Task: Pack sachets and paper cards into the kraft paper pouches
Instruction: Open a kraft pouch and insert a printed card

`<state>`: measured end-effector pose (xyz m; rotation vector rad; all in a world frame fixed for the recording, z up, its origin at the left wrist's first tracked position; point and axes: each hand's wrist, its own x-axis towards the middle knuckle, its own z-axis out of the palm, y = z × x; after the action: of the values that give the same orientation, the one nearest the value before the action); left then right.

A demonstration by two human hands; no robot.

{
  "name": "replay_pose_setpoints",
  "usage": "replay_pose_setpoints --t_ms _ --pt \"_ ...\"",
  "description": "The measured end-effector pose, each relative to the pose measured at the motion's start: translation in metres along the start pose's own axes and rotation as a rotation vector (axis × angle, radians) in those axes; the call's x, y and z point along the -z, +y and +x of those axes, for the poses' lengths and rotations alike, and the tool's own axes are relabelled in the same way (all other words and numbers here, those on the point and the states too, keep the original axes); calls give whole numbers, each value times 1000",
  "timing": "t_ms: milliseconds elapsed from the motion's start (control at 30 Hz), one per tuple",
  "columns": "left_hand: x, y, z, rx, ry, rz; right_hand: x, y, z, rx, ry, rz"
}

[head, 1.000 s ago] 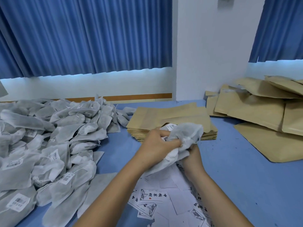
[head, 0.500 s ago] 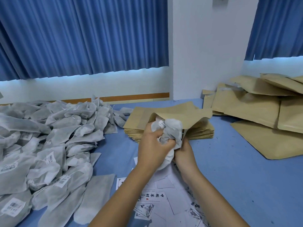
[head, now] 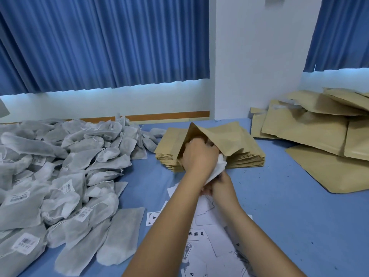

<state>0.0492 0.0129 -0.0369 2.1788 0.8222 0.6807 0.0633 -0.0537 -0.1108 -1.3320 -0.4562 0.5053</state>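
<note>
Blue desk point(head: 289, 206), set below blue curtains point(head: 99, 47), is serving as the packing station. The person's left hand point(head: 199, 154) is closing its grip round a white sachet bundle point(head: 220, 165) and pushing it into the open kraft paper pouch point(head: 223, 134), which is resting on the stack of flat pouches point(head: 249, 159). The right hand point(head: 222, 186) is pinching the bundle's trailing end in a narrow grip. Judged step: sachet insertion, partly done. The next move is calling for the tail to go fully inside, then a paper card point(head: 201, 234) from the loose spread beneath the forearms.
</note>
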Motion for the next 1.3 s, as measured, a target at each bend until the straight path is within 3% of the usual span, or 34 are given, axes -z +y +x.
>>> replay_pose_setpoints --t_ms 133,267,333,400,433,533,633,700,767,867,967,1067,1200,1300 --pt "-10 -1 19 51 -118 64 8 0 0 37 -21 114" --pt "-9 -17 22 -7 -218 660 -4 9 -10 55 -83 84" --pt "-2 -27 27 33 -318 799 -7 12 -13 102 -126 71" --pt "6 -30 38 51 -488 826 -8 11 -13 119 -172 95" --pt "7 -28 42 25 -472 835 -10 11 -13 105 -178 127" --pt "8 -8 36 -69 -201 800 -23 19 -14 -6 -189 253" --pt "1 -8 34 -104 -181 642 -28 26 -17 -37 -226 274" --pt "0 -22 39 -96 -169 821 -22 24 -17 -8 -238 202" --pt "2 -35 43 15 -217 899 -18 24 -16 12 -275 171" --pt "3 -48 45 161 -373 731 -18 26 -16 -16 -277 190" --pt "-5 -55 37 -114 -490 855 -10 21 -11 -63 -187 293" --pt "-14 -64 21 -305 -385 827 0 14 -5 -91 -133 380" --pt "24 -65 -31 -591 -6 666 4 7 -2 -85 -133 398" --pt "64 -83 -58 -483 271 437 -2 5 -5 -32 -203 282"
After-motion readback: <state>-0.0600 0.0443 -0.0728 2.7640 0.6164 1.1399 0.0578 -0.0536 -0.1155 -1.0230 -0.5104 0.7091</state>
